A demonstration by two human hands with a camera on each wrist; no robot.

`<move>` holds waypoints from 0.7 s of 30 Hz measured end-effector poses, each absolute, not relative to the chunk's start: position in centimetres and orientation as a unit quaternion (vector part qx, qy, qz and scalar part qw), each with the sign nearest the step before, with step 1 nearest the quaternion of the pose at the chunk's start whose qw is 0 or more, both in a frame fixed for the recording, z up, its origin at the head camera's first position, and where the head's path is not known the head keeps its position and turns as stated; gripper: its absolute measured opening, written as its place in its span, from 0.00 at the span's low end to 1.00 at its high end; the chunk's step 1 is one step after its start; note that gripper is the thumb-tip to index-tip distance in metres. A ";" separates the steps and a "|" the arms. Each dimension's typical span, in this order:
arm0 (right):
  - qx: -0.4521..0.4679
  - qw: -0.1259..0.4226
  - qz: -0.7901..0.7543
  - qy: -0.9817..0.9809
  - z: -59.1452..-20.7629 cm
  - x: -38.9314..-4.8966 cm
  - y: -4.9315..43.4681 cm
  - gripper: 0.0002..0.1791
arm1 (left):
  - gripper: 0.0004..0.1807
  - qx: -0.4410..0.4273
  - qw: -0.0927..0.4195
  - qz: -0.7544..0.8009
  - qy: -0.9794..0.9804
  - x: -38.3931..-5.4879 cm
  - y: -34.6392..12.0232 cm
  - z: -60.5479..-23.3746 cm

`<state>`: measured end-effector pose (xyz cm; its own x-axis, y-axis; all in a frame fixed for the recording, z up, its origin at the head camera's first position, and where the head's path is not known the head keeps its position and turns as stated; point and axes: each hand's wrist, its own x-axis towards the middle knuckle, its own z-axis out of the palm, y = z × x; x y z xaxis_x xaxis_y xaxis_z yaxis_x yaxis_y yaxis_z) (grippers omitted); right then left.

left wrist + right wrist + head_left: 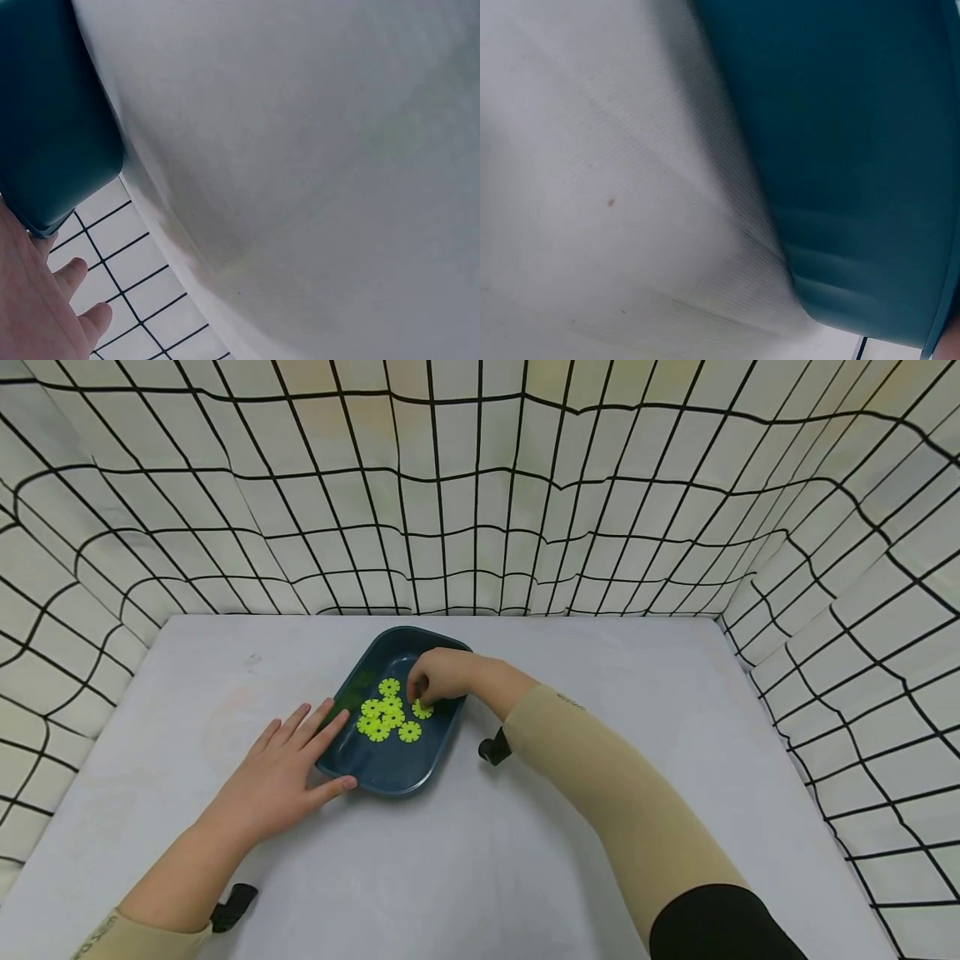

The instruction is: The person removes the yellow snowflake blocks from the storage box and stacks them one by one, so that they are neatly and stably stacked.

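A dark blue rectangular tray (400, 774) sits at a slant on the table, with several yellow-green notched plastic discs (372, 708), like interlocking snowflake discs, spread and overlapping on its bottom. My right hand (444, 673) reaches in over the far right rim. Its fingers are curled, and the thumb and fingertips pinch at one notched disc (423, 710), partly covering it. My left hand (283, 777) has its fingers spread along the tray's left rim, thumb at the near corner. In the left wrist view that hand (37, 300) is beside the tray's outer wall (60, 112). The right wrist view shows mostly the tray's outer wall (847, 165).
A white-covered table (600, 693) carries the tray. Black grid netting (480, 510) over white sheeting rises behind the table and along both sides. Each wrist carries a small black camera mount, such as the right wrist mount (494, 749).
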<state>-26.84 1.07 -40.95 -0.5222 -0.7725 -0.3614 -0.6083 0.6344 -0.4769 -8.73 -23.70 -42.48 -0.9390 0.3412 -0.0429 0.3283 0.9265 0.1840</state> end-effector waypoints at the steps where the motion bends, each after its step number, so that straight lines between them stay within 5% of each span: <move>1: -0.400 0.280 -0.154 0.859 -40.9 -26.9 1.1 0.08 | 0.53 0.171 0.036 0.087 0.981 -8.7 -23.7 -42.5; 21: -0.373 0.281 -0.289 0.835 -37.6 -27.4 3.3 0.12 | 0.53 0.177 0.037 0.096 0.979 -8.8 -23.7 -42.3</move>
<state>-27.43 3.32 -37.56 -0.5632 -0.7863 -0.2542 -0.4611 0.5543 -0.6929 -8.84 -23.74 -42.34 -0.9348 0.3532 -0.0377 0.3391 0.9191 0.2006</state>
